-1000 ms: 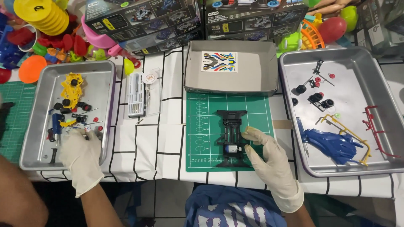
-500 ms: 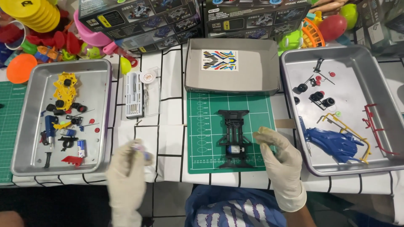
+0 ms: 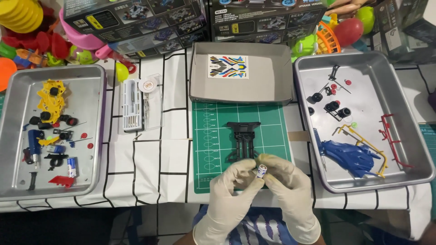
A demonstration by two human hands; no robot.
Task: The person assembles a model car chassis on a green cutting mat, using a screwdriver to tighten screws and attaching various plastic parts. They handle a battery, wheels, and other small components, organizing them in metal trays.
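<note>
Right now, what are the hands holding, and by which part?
A small white-and-blue cylinder, likely a motor, pinched between fingertips of left hand and right hand, gripped by its sides above the black chassis.

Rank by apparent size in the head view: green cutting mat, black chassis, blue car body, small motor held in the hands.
1. green cutting mat
2. blue car body
3. black chassis
4. small motor

The body and chassis look close.

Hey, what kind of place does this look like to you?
Probably a hobby bench for building model car kits. A green cutting mat carries a black car chassis, metal trays hold sorted small parts, and kit boxes stand at the back.
</note>
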